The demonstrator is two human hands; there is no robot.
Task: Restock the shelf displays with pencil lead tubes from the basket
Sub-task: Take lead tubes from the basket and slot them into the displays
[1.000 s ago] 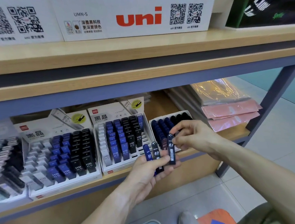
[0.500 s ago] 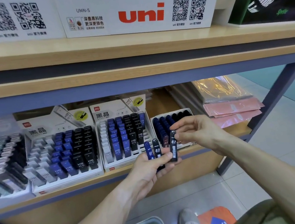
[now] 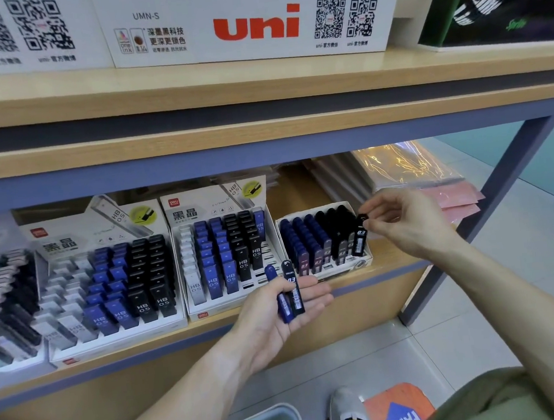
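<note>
**Head view: lead tubes going into the rightmost tray**

The right hand (image 3: 404, 223) is pinching the cap of a black tube (image 3: 360, 236) between thumb and fingertips, holding it upright at the right front corner of the small tray (image 3: 351, 267), where its lower end is sitting among the front row of tubes (whether it is fully seated cannot be told). The left hand (image 3: 278, 313) is lying palm up just in front of the shelf edge (image 3: 375, 278), its fingers loosely curled and its thumb pressing on two tubes resting across the palm: a blue tube (image 3: 281, 296) and, touching it on the right, a second black tube (image 3: 292, 289) marked 0.3. Both are pointing up toward the shelf.

The small tray is holding rows of blue tubes on its left and black ones on its right. To its left a middle display (image 3: 202, 216) is standing with grey, blue and black HB 0.5 tubes, several front slots being open. Further left a larger display (image 3: 70, 238) is carrying the same three colours. On the floor below, the rim of a grey basket (image 3: 270, 418) is showing at the bottom edge, beside a shoe (image 3: 348, 411). A white uni box (image 3: 253, 27) is sitting on the upper shelf.
</note>
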